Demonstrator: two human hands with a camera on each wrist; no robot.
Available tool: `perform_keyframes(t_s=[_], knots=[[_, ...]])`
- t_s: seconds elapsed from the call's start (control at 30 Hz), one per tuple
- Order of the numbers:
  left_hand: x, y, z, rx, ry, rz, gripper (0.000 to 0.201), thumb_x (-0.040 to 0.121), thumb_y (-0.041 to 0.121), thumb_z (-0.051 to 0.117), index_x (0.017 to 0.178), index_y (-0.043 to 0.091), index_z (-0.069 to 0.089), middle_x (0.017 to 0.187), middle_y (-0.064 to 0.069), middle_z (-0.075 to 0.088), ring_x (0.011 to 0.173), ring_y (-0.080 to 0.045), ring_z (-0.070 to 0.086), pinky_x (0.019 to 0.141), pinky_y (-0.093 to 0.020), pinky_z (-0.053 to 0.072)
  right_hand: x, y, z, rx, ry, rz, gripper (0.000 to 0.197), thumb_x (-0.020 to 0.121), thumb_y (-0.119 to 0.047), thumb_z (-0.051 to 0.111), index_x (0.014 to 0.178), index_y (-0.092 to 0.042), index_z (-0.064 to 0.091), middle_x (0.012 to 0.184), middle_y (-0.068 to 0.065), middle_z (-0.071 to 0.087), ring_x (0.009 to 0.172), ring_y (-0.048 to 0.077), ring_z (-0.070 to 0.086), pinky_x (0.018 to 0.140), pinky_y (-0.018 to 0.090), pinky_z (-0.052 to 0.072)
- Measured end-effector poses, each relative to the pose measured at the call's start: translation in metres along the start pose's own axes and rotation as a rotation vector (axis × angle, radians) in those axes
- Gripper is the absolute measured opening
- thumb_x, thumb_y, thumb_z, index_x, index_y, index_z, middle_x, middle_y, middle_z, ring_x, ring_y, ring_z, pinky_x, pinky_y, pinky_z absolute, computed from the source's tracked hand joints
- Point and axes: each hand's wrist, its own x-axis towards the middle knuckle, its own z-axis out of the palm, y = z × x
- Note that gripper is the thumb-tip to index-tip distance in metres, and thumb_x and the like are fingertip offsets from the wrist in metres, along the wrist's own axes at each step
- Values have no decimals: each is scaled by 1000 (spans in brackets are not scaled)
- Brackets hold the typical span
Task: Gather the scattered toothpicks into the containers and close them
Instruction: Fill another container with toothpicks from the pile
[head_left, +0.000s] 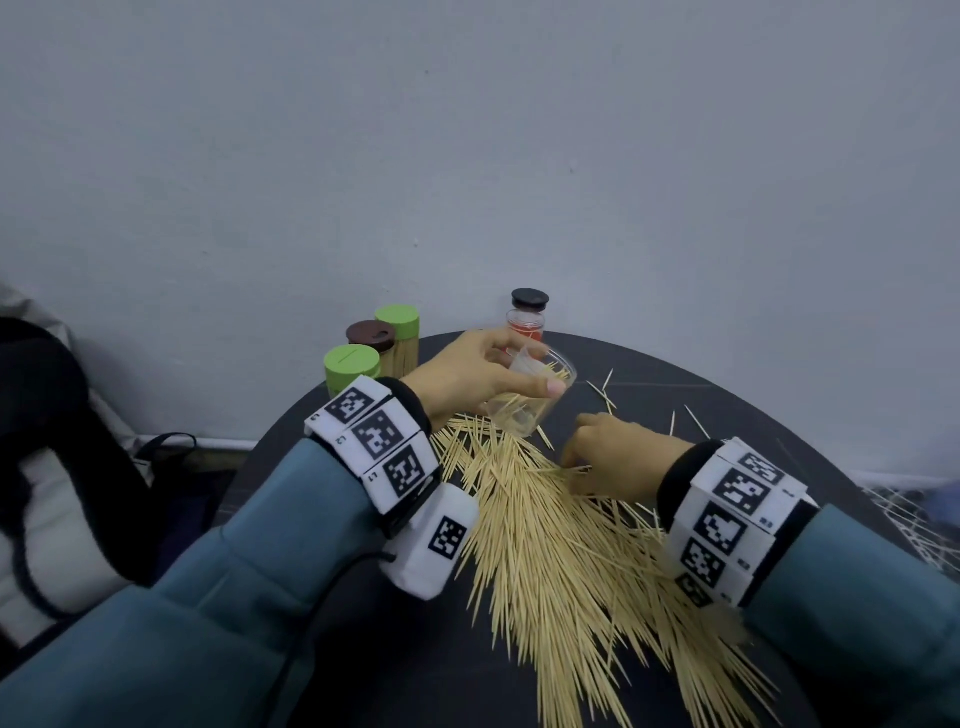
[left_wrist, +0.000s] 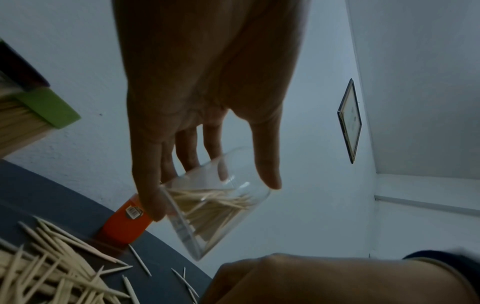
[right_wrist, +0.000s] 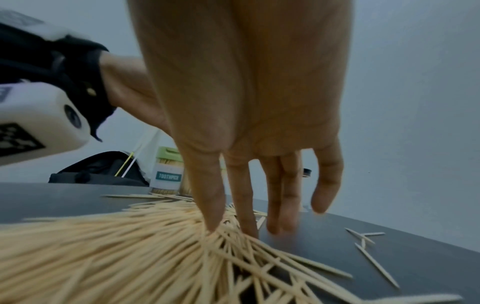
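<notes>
Toothpicks (head_left: 561, 561), a thick fan of them, spread across the dark table (head_left: 322, 649) right under my sleeves, with a few strays out toward the far right edge. My right hand (head_left: 618, 457) is down at the top of that heap, fingers (right_wrist: 213, 205) straight and spread, tips pressing into the sticks to rake a bunch together. Nothing pinched yet. My left hand (head_left: 478, 374) has the clear container (head_left: 530, 395) wrapped between thumb and fingers, lifted and tipped with its mouth toward the right, a small batch already lying inside (the left wrist view shows them slanted along the lower wall).

Behind it stand three full tubs, two with green lids (head_left: 352, 365) and one brown-capped (head_left: 371, 336), plus an orange jar (head_left: 525, 325) with a black cap, all shut.

Risks from here, as I judge it: the container is tilted far enough that what is inside could slide back out. A crooked bundle may jam at the rim or scatter. Sweeping too hard could flick strays off the table edge.
</notes>
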Motion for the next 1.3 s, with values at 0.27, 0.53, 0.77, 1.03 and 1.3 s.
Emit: perform_keyframes(t_s=[0.27, 0.53, 0.77, 1.03, 1.3], knots=[[-7, 1, 3, 8, -19, 13, 44, 78, 22, 76, 120, 19, 61, 116, -9, 63, 93, -11, 60, 68, -23, 48, -5, -21, 0, 26, -9, 141, 43, 88, -44, 57, 114, -10, 56, 114, 4, 58, 103, 22, 57, 77, 32, 44], [-9, 3, 1, -11, -23, 11, 44, 78, 22, 75, 120, 20, 61, 117, -8, 62, 102, -17, 60, 74, -27, 50, 7, -27, -8, 203, -4, 284, 41, 86, -24, 65, 118, -5, 50, 120, 10, 54, 104, 23, 57, 82, 29, 46], [-8, 3, -1, -5, -18, 7, 42, 78, 23, 75, 117, 22, 60, 120, -9, 61, 110, -21, 59, 82, -32, 51, 5, -17, -14, 334, 27, 363, 55, 79, -23, 73, 123, -4, 46, 123, 12, 52, 108, 25, 58, 86, 29, 48], [-8, 1, 1, -6, -22, 2, 45, 77, 23, 76, 120, 19, 61, 114, -7, 63, 95, -13, 60, 61, -20, 47, -3, 18, -10, 654, 44, 336, 19, 78, -24, 74, 77, -7, 67, 67, 2, 67, 54, 9, 61, 50, 18, 48], [-8, -4, 7, 67, -39, -6, 45, 77, 23, 76, 120, 19, 60, 111, -5, 63, 90, -9, 60, 62, -20, 49, -14, 44, -3, 1141, 355, 208, 19, 82, -10, 69, 92, 5, 64, 79, 11, 72, 57, 8, 68, 48, 15, 50]])
